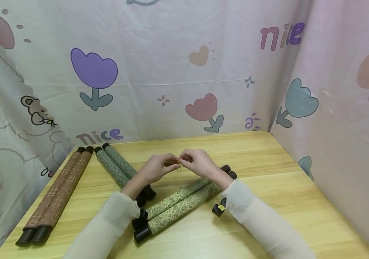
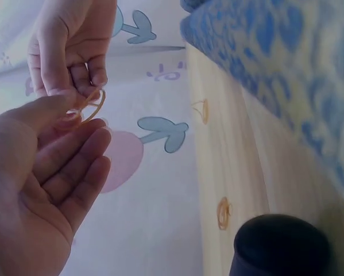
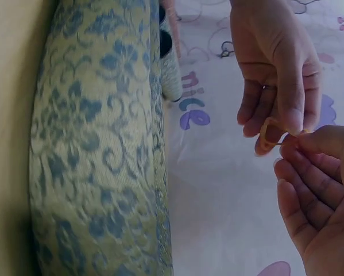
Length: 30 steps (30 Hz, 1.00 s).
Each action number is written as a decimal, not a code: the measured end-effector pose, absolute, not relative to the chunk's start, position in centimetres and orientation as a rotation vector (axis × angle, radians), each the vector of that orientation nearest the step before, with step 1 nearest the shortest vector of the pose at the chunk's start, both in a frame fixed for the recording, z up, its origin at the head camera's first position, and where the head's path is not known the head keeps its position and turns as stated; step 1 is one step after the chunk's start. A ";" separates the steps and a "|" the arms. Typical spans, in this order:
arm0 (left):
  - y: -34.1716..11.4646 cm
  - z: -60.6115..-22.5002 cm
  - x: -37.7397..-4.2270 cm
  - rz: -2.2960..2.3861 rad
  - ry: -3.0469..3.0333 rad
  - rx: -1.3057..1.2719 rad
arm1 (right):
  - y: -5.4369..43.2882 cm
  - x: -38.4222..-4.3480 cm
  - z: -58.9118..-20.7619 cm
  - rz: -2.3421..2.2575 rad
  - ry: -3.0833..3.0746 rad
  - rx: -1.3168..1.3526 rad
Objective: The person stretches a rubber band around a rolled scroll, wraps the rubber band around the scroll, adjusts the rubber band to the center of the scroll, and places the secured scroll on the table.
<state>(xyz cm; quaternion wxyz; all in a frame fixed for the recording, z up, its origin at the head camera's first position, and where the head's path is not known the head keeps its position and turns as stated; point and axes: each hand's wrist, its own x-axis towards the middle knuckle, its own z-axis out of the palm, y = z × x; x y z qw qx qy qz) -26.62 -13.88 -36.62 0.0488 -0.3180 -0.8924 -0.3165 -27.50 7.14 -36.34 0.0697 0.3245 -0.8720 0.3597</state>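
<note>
Above the table, both hands pinch a thin yellowish-orange rubber band (image 2: 101,104) between them. My left hand (image 1: 156,167) has one side of it between thumb and forefinger. My right hand (image 1: 200,162) grips the other side with its fingertips, and a small loop hangs below. In the right wrist view the band (image 3: 263,133) shows as a loop by the left hand's fingers. Below the hands lies a pair of rolled scrolls (image 1: 178,203) in yellow-green floral fabric with black end knobs, side by side at a slant; the right forearm passes over their far end.
On the left lie two brown patterned scroll rolls (image 1: 58,187), and beside them two green ones (image 1: 114,167), partly behind the left wrist. Loose rubber bands (image 2: 223,213) lie on the wooden table (image 1: 301,208). A printed curtain (image 1: 152,64) hangs along the back and sides.
</note>
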 end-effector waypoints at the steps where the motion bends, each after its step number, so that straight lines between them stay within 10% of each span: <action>1: -13.8 -36.6 -26.5 -0.946 -2.717 -0.962 | 7.2 -27.4 -36.4 1.109 -2.610 0.977; 30: -14.8 -36.0 -24.1 -0.915 -2.592 -0.952 | 6.6 -25.7 -38.1 1.586 -2.431 0.979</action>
